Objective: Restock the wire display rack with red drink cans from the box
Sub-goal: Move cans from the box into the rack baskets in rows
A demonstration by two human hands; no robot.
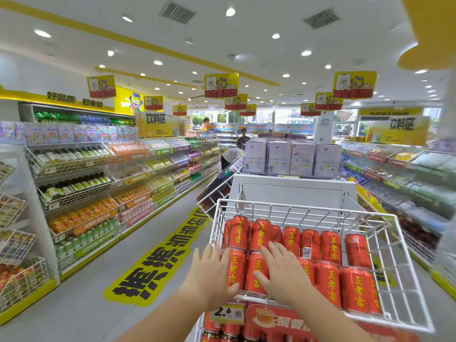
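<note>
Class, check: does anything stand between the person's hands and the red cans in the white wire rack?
Nothing visible does. The left hand and right hand touch the front-left red cans in the wire rack.

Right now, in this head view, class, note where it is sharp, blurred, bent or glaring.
Head view: red cans, left hand and right hand sharp; right shelves smeared; left shelves bowed by the wide lens; ceiling lights flare white.
</note>
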